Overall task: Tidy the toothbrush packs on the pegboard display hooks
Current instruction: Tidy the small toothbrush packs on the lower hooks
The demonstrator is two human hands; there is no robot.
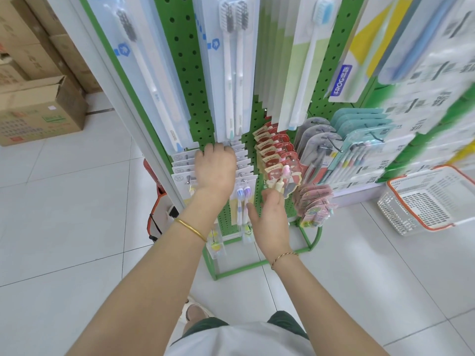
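- On the pegboard, toothbrush packs are hanging.
- Left of it, boxes are sitting on the floor.
- Right of it, a basket is sitting.

"FROG", seemingly, on blue pack label

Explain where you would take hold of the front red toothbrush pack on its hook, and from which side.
Pinch the free lower edge of the front red pack, coming from below and in front. It hangs by its top, so only the bottom is free, and the flat card suits thumb in front, fingers behind. The right hand is just beneath it.
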